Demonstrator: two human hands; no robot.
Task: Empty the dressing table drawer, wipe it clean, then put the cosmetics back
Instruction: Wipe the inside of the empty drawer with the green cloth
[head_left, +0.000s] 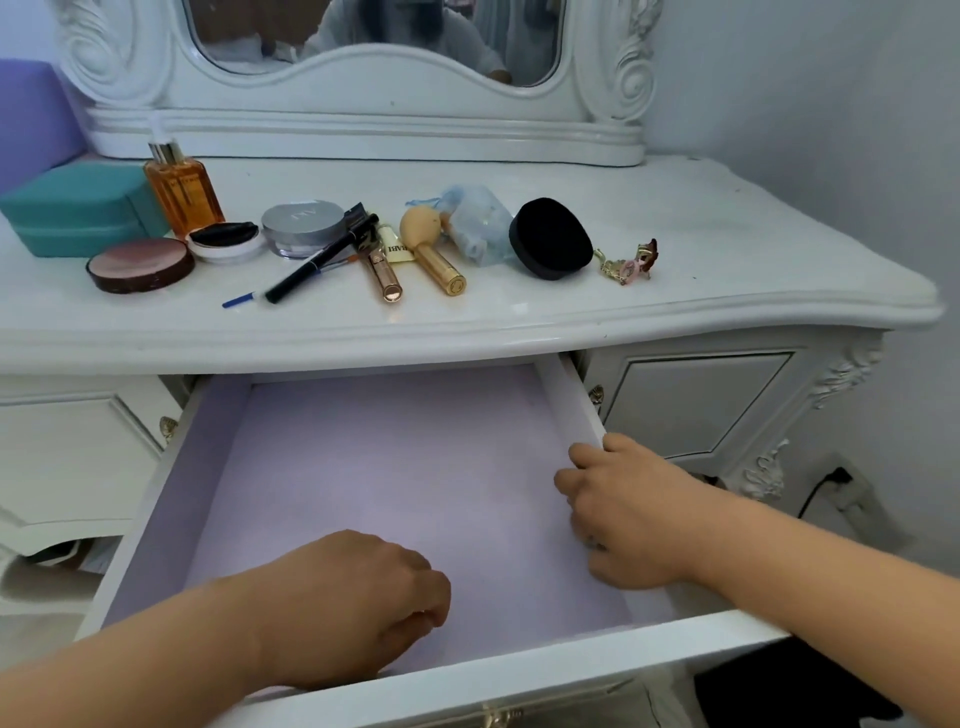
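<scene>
Below the tabletop: the dressing table drawer (576, 410) is pulled fully out toward the viewer; its pale lilac lining (395, 467) is bare, with nothing lying on it.
Left hand: the left hand (358, 603) reaches into the front of the drawer, knuckles up, fingers curled downward toward the lining. Whether it pinches anything underneath cannot be told.
Right hand: the right hand (623, 509) sits against the drawer's right inner wall, fingers bent and spread, fingertips at the wall and lining. No cloth or wipe is visible in it.
Tabletop, left: a teal jewellery box (78, 208), an amber pump bottle (183, 187), a round bronze compact (140, 264), a white cushion compact with a black puff (224, 240) and a silver-lidded powder jar (304, 226).
Tabletop, middle: a black eyeliner pen (317, 267), a rose-gold tube (383, 273), a gold-handled sponge applicator (431, 248) and a small pale blue pouch (478, 223).
Tabletop, right: a black round puff (550, 239) and a small hair clip (631, 262).
Step in hand: emptying looks finished; the hands seem to be checking or smoothing the lining before the wipe.
Next move calls for: a cloth, none of which is in sight, then passes across the lining and into the corners.
</scene>
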